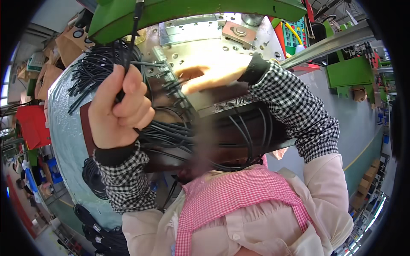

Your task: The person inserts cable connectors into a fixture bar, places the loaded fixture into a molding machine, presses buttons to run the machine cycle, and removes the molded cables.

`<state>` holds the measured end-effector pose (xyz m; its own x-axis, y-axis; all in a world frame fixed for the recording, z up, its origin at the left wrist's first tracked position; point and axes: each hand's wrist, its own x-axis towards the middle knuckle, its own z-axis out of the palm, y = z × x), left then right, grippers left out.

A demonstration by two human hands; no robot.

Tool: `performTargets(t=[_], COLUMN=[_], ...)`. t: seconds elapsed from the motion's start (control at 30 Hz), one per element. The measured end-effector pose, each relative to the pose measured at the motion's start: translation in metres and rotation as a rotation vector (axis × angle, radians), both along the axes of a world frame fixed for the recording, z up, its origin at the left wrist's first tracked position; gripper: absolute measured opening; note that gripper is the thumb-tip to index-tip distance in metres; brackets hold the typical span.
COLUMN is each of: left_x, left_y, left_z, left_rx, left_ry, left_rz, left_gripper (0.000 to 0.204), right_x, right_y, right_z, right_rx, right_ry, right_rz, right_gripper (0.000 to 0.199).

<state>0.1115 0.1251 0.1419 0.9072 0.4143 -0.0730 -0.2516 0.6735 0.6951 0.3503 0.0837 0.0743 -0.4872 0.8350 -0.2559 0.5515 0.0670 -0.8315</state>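
My left hand (119, 109) is raised at the left, its fingers closed round a black cable (136, 25) that runs up past the green machine frame. At the centre lies a narrow metal fixture (160, 55) with several black cable ends (171, 84) set across it. My right hand (218, 74) reaches over from the right with its fingers stretched toward these ends, thumb and forefinger apart. Whether its fingertips touch them is hard to make out. Beside that hand is a metal block with slots (232, 104), from which black cables hang down.
A bundle of black cables (96, 68) lies left; more loose cables (166, 136) spread below the fixture. The green machine frame (196, 17) arches over a metal plate with holes (181, 49). A brown clamp block (239, 34) and a green button panel (294, 36) stand at the right.
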Motion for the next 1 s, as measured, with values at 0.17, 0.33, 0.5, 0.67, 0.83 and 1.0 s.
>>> performTargets(t=[0.17, 0.33, 0.5, 0.67, 0.83, 1.0], left_x=[0.002, -0.004, -0.013, -0.059, -0.252, -0.234], left_y=[-0.003, -0.005, -0.015, 0.01, 0.095, 0.172], left_z=[0.002, 0.004, -0.002, -0.016, 0.014, -0.037], left_rx=[0.061, 0.135, 0.05, -0.056, 0.525, 0.667], left_ry=[-0.068, -0.181, 0.07, -0.114, 0.049, 1.202], left_rz=[-0.002, 0.052, 0.076, 0.31, 1.17, 1.278], left_gripper=[0.034, 0.032, 0.031, 0.032, 0.023, 0.037], right_x=[-0.01, -0.018, -0.016, 0.005, 0.049, 0.024], right_y=[-0.004, -0.016, -0.018, -0.016, -0.034, -0.037], right_z=[-0.026, -0.032, -0.027, -0.025, -0.014, -0.041], right_rx=[-0.318, -0.424, -0.41, -0.356, 0.22, 0.898], right_ry=[0.626, 0.877, 1.004, 0.678, -0.106, -0.454], right_rz=[-0.119, -0.408, -0.552, -0.566, -0.249, -0.383], right_gripper=[0.04, 0.022, 0.024, 0.018, 0.025, 0.033])
